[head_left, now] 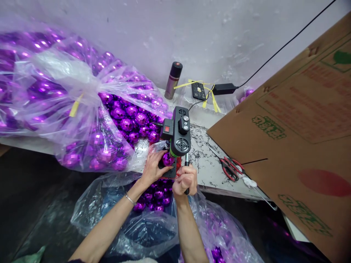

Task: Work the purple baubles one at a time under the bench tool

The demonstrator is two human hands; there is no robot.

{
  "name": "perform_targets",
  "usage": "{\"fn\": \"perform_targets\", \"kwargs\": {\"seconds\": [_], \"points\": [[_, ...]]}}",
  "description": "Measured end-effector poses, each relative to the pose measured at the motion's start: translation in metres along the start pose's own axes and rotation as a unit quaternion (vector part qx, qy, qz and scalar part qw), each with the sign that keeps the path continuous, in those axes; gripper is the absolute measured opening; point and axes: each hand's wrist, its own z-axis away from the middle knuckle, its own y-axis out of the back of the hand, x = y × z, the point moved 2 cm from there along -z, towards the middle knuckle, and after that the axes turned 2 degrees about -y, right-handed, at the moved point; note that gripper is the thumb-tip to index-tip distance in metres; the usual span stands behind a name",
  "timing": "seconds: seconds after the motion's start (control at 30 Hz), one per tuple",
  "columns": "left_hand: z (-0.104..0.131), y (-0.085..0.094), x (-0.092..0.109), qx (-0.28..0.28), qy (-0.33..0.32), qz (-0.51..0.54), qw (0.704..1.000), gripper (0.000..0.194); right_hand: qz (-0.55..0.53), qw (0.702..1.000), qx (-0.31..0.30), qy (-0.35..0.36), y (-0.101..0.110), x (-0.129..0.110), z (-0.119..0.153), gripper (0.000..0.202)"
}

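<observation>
A purple mirrored ball sits under the head of a small black machine on the bench. My left hand holds that ball from the left, with thumb and fingers around it. Closed around the machine's lever is my right hand, just right of the machine's base. More purple balls spill from an open plastic bag to the left. Below my hands, an open clear bag holds further purple balls.
Large cardboard box stands at the right. Red-handled scissors lie beside it on the bench, among black scraps. Toward the wall are a dark bottle, a phone-like black object, yellow ties and a black power adapter with its cable.
</observation>
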Motion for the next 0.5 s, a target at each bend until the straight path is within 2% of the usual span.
{"fn": "perform_targets", "kwargs": {"seconds": [0.5], "points": [[-0.0043,-0.0030,-0.0007,0.002,-0.016,0.013,1.000,0.057,0.009,0.998,-0.014,0.055,-0.0029,0.0088,-0.0003,0.044]]}}
